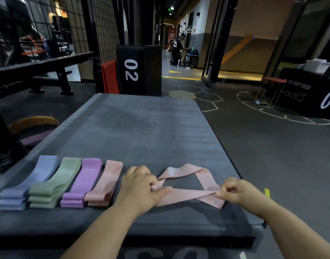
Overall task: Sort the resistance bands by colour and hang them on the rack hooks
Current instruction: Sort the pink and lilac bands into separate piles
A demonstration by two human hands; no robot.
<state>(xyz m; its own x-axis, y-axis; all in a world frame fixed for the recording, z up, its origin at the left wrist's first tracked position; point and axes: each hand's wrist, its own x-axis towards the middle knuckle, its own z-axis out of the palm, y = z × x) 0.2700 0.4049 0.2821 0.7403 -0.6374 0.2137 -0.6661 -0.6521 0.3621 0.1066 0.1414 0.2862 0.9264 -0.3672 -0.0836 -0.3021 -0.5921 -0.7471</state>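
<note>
Just right of the pink pile [104, 184] on the grey mat [151, 128], a twisted pink band [186, 195] lies between left hand [141, 186] and right hand [235, 189], each pinching one end; untwisting it flat first should help it fold neatly.

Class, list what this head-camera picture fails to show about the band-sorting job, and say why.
- Rack hooks: nowhere in the head view.
- Printed numbers on the blue stack and green stack: too blurred, head view.
- Ends of the loose pink band: covered by the left hand and right hand pinching it.
- Bands per stack: lower ones overlapped by upper ones.
</note>
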